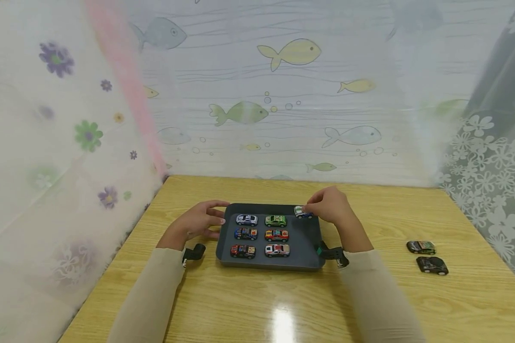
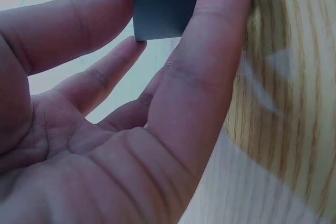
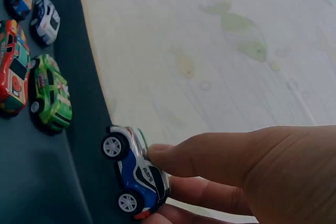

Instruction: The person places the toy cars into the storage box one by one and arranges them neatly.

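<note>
A dark grey tray (image 1: 302,245) holds several toy cars in two columns, among them a green car (image 1: 276,220), a red and yellow car (image 1: 276,235) and a white car (image 1: 277,250). Its left end is held by my left hand (image 1: 199,220); in the left wrist view the tray's dark wall (image 2: 163,6) lies between the thumb and a finger. At the back right corner, my right hand (image 1: 331,206) pinches a white and blue toy car (image 3: 137,174) between thumb and fingers. Its wheels face the tray in the right wrist view.
Two more toy cars, a dark green one (image 1: 421,247) and a black one (image 1: 432,265), sit on the wooden table (image 1: 257,305) to the right. A fish-patterned curtain (image 1: 240,157) hangs behind the table, with flowered cloth (image 1: 56,190) at the left.
</note>
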`<state>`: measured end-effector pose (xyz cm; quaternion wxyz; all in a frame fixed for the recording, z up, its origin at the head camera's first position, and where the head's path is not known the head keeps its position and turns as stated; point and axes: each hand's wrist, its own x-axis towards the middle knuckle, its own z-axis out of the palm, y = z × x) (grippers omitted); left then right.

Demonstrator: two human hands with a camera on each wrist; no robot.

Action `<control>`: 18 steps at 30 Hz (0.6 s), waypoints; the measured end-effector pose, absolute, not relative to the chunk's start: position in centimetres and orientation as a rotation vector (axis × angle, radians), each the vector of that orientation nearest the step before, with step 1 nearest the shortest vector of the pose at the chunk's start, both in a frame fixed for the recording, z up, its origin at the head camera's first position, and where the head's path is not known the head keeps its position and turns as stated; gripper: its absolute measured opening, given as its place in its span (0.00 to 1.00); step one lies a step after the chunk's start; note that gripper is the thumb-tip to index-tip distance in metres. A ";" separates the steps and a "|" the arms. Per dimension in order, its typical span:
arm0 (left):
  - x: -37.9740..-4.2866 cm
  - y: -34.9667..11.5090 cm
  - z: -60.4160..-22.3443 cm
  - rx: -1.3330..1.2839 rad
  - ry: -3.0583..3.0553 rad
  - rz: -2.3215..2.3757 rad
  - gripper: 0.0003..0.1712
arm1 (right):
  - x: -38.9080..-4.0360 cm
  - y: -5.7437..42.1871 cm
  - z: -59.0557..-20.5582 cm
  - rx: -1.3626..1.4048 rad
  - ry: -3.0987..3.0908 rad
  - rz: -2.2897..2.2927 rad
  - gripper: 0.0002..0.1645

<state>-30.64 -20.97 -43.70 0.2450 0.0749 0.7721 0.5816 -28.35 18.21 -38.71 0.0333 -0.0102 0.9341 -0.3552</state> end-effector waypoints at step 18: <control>-30.7 -20.9 -43.8 0.200 2.110 1.581 0.35 | -28.1 15.1 -39.3 -0.021 3.042 -0.685 0.28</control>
